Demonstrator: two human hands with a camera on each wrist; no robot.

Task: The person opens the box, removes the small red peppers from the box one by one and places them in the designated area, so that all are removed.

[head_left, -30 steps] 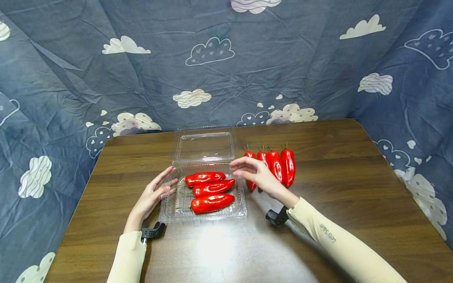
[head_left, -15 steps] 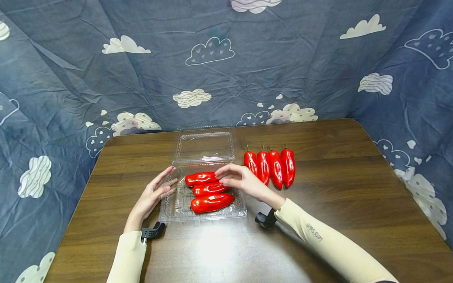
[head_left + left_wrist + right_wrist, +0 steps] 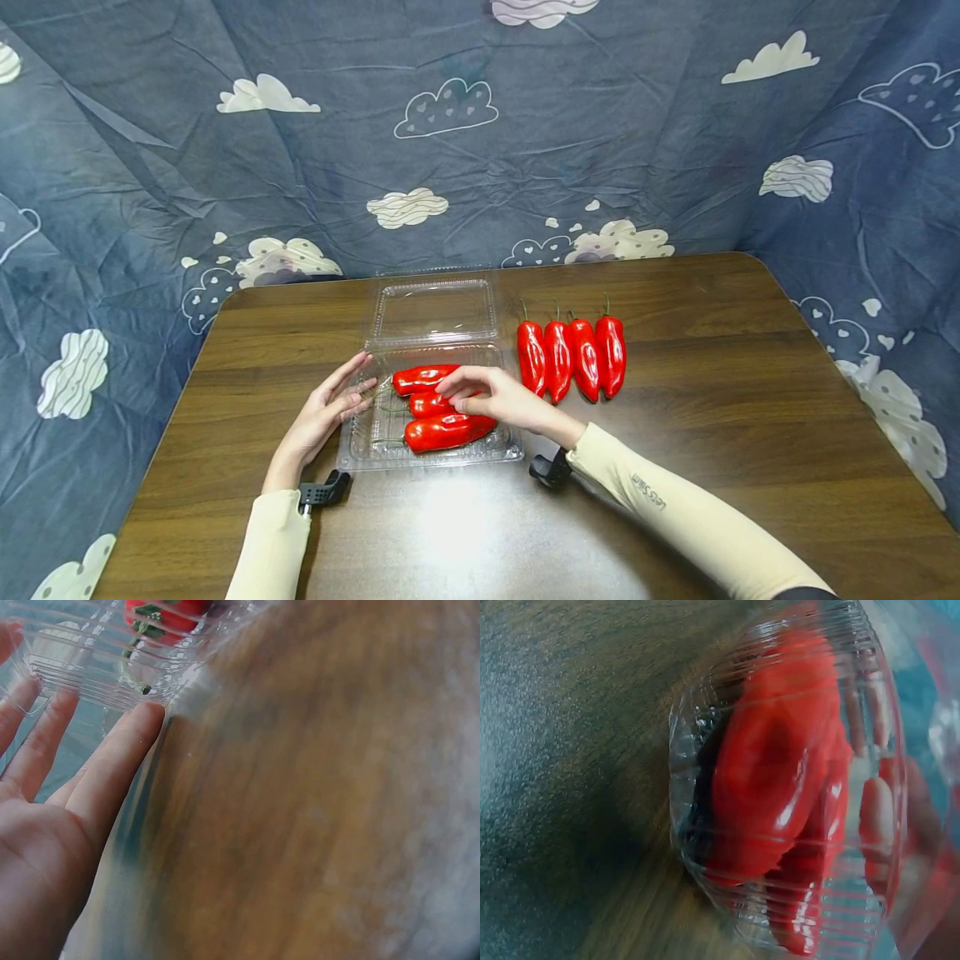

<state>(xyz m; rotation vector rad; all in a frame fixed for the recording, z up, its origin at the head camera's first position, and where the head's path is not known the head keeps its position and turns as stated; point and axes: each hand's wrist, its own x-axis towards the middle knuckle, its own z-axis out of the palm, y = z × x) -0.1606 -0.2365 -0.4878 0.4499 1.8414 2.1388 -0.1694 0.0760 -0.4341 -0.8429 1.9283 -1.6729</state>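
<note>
A clear plastic clamshell container lies with its lid folded back. Inside are three red peppers, stems toward the left: a rear pepper, a middle pepper and a front pepper. My left hand has its fingers spread, fingertips right at the container's left wall, as the left wrist view also shows. Over the container's right half, my right hand covers the right ends of the rear and middle peppers, fingers loosely bent and a gap before the thumb. In the right wrist view, its fingers show through the clear wall.
Several more red peppers lie side by side to the right of the container, stems pointing to the back. A brown wooden table carries everything. Behind it hangs a blue cloth with cloud prints.
My right hand has moved left from beside the outer peppers to over the rear and middle peppers in the container. The left hand and the peppers stay in place.
</note>
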